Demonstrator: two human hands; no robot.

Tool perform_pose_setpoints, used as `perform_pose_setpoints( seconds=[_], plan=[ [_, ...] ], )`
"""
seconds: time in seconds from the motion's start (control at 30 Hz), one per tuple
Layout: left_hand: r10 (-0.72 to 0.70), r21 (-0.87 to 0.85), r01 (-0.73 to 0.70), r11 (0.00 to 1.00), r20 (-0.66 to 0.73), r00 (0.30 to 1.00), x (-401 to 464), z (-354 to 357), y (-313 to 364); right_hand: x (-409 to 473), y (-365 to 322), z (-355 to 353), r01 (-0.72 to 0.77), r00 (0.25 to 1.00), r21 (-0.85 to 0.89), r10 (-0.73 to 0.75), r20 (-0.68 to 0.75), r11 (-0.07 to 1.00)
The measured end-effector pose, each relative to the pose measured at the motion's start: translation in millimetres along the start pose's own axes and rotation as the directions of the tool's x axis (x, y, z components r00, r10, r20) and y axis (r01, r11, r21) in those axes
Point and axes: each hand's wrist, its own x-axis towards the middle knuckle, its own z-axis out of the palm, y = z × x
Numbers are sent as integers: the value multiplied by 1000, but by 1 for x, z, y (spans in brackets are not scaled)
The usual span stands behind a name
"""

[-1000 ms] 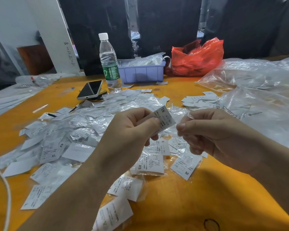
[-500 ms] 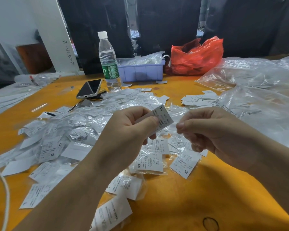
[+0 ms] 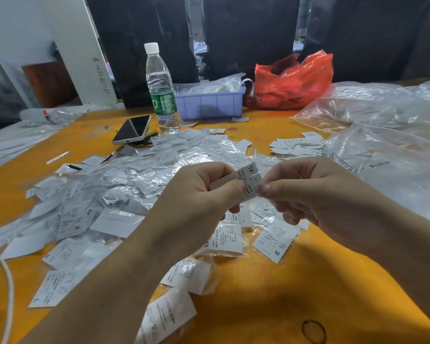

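Note:
A small white size label marked XL [image 3: 250, 177] is held up over the orange table [image 3: 271, 306]. My left hand [image 3: 199, 202] pinches its left part between thumb and fingers. My right hand [image 3: 315, 197] pinches its right edge with thumb and forefinger, so the two hands meet at the label. Below and to the left lies a wide heap of white size labels in clear sleeves [image 3: 134, 189], marked XS, XL, M and others.
A water bottle [image 3: 160, 88], a phone [image 3: 133, 132], a lilac tray [image 3: 212, 103] and a red plastic bag [image 3: 293, 83] stand at the back. Large clear plastic bags [image 3: 387, 135] cover the right side. A small stack of labels [image 3: 296, 146] lies beside them. A white cable [image 3: 9, 294] runs at the left edge.
My right hand has moved left to the label and now pinches its right edge. My left hand has kept holding the label.

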Motion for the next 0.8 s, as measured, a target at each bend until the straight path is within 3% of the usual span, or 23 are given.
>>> perform_pose_setpoints(
  seconds=[0.23,0.5,0.8],
  plan=[
    [-7,38,6,999,26,1000,1,-1,0,1,2,-1,19,1000,9,-19,-21,1000],
    [17,-117,-29,993,-107,994,4,-11,0,1,2,-4,20,1000,59,-19,-17,998],
    [-17,-136,13,991,-27,999,3,-5,2,0,0,-2,28,998,64,-31,51,998]
  ],
)
